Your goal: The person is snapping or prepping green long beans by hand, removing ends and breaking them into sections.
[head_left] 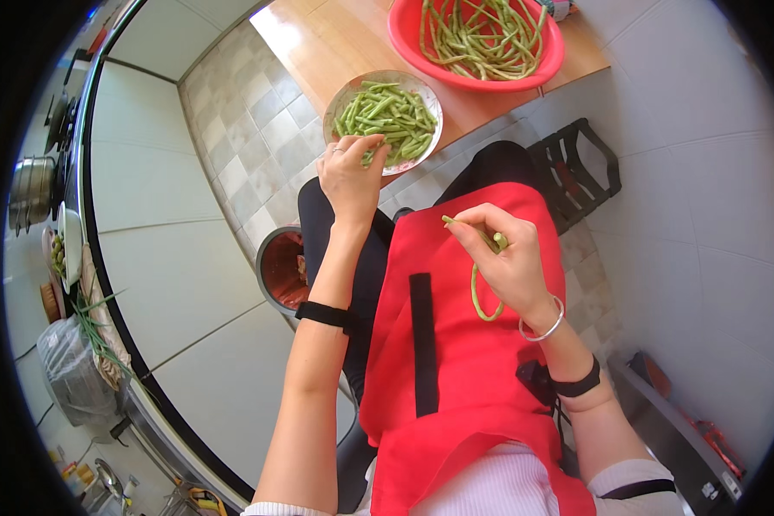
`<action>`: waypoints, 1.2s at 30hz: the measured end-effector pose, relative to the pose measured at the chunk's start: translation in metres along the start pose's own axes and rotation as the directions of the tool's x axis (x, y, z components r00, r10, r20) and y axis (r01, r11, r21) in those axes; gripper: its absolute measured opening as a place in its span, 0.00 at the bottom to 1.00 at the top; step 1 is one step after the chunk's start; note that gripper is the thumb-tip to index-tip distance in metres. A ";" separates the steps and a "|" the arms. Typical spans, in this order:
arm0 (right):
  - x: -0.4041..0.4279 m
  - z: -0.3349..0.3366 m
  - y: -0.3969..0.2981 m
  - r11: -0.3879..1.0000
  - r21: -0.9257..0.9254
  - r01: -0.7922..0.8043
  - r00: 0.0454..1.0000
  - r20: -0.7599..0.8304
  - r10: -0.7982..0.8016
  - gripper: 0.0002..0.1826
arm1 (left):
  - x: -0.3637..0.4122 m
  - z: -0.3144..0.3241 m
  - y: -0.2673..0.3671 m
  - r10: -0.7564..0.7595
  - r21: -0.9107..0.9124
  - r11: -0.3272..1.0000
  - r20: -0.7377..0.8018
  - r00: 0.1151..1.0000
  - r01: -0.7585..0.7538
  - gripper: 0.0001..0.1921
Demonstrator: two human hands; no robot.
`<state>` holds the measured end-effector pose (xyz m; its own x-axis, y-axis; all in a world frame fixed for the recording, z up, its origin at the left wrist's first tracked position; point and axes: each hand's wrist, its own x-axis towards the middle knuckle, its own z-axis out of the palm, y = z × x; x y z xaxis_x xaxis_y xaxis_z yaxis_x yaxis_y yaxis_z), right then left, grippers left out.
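Observation:
My left hand [351, 177] is over the near rim of a floral-patterned plate [331, 116], thumb and forefinger close together. Whether a bean piece sits between those fingertips is unclear against the green behind them. Short broken pieces of green bean [390, 116] are heaped on the plate. Above the lap, my right hand [506, 258] grips a long green bean [476, 293]. One end sticks out past the thumb, and the rest hangs below in a loop. A red plastic basin [477, 82] behind the plate holds many long whole beans [484, 39].
The plate and basin stand on a wooden table [309, 39]. A red apron [464, 361] covers my lap. By my left leg is a lined waste bin [271, 271]; a black slatted rack [574, 171] stands right of my knee. A kitchen counter with pots [32, 190] runs along the left.

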<state>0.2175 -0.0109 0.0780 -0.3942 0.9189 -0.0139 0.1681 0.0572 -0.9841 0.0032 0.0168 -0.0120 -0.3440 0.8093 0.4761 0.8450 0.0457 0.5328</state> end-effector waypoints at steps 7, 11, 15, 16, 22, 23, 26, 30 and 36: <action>-0.008 -0.018 0.005 0.997 -0.030 -0.071 0.994 0.079 0.073 0.10 | -0.025 -0.065 0.058 -0.052 -0.452 0.850 0.436 0.899 0.268 0.11; -0.006 -0.012 0.003 0.997 0.002 -0.083 0.966 0.248 0.080 0.11 | -0.050 -0.087 0.081 0.135 -0.570 0.800 0.474 0.870 0.187 0.11; -0.004 -0.012 -0.002 0.993 -0.085 -0.079 0.938 0.330 0.103 0.10 | -0.051 -0.093 0.076 0.043 -0.493 0.857 0.361 0.932 0.152 0.08; -0.004 -0.013 -0.004 0.992 -0.102 -0.074 0.936 0.337 0.104 0.09 | -0.049 -0.097 0.077 -0.018 -0.481 0.855 0.348 0.937 0.195 0.08; -0.013 -0.015 0.003 0.993 -0.109 0.054 0.973 0.228 -0.028 0.08 | -0.048 -0.103 0.080 0.045 -0.372 0.924 0.322 0.946 0.083 0.15; -0.014 -0.015 0.004 0.972 -0.169 0.162 0.965 0.234 -0.120 0.08 | -0.047 -0.103 0.081 0.045 -0.375 0.923 0.325 0.944 0.085 0.15; -0.014 -0.013 0.001 0.940 -0.225 0.255 0.940 0.286 -0.186 0.09 | -0.044 -0.106 0.082 0.278 -0.278 0.940 0.292 0.915 -0.197 0.14; -0.013 -0.014 0.003 0.915 -0.284 0.288 0.926 0.327 -0.190 0.10 | -0.040 -0.118 0.088 0.305 -0.128 0.952 0.367 0.879 -0.277 0.12; -0.009 -0.013 -0.007 0.844 -0.421 0.332 0.882 0.455 -0.120 0.08 | -0.046 -0.118 0.084 0.262 -0.249 0.956 0.486 0.834 -0.156 0.10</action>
<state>0.2319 -0.0149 0.0876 -0.7792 0.6263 0.0251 0.3917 0.5177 -0.7606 0.0417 -0.0857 0.0936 0.1336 0.9712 0.1972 0.7592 -0.2282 0.6096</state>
